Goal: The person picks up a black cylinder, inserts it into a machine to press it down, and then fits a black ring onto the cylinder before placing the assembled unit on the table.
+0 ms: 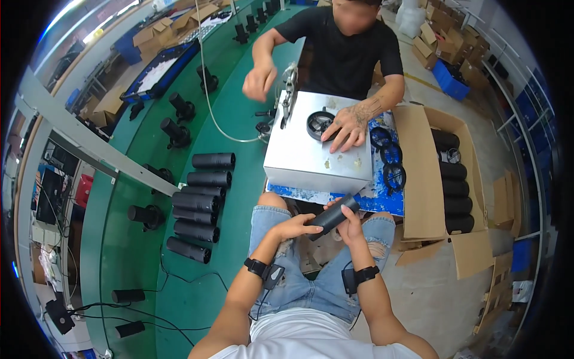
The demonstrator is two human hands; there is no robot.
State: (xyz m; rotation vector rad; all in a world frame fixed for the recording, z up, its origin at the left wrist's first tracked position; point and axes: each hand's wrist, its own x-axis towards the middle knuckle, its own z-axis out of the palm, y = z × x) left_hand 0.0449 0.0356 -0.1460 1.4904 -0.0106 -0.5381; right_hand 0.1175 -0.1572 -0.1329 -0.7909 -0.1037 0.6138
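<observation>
Above my lap I hold a black cylindrical tube (332, 216), tilted with its far end up to the right. My left hand (296, 228) is closed on its lower left end, thumb along the top. My right hand (350, 227) wraps the upper right side, its fingers partly hidden behind the tube. Just beyond stands a silver metal box (320, 170) on a worn blue surface (382, 203). Across it, a co-worker in a black shirt presses one hand (350, 127) beside a black spoked ring (318, 124) on the box top; their other hand (259, 81) is raised and blurred.
Several black tubes (196, 202) lie in a column on the green bench (209, 134) at left. More black rings (391, 153) rest right of the box. An open carton (423, 173) at right holds several tubes. A metal toggle clamp (289, 90) and cables (173, 326) are nearby.
</observation>
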